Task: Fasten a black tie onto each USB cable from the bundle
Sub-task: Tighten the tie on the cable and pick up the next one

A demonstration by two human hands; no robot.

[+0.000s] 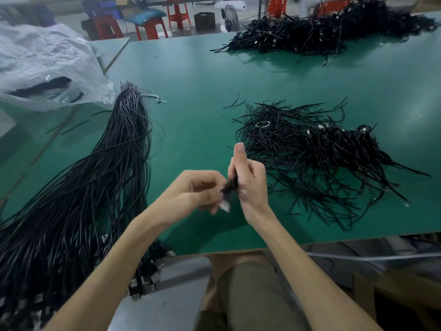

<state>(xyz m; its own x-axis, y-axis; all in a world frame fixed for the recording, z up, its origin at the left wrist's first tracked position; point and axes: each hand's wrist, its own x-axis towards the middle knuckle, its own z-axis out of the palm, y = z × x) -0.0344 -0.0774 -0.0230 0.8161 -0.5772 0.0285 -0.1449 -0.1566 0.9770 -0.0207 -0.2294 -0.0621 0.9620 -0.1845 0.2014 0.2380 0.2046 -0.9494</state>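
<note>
From the head camera, the person's two hands meet just above the near part of the green desk (191,80). The left hand (200,189) has its fingers curled and pinches a black USB cable (231,185) close to its silver plug, which points down toward the desk edge. The right hand (248,177) is wrapped round the same cable from the other side, forefinger standing straight up. That spot is blurred, so I cannot tell whether a tie is on it.

The big bundle (95,187) of cables lies on the left of the desk, plugs hanging over the near edge. To the right of the hands sits a loose heap of black ties (286,139), with cables mixed in on its right side. A larger black pile (322,32) lies at the far edge, and a crumpled plastic bag (43,63) sits at the far left.
</note>
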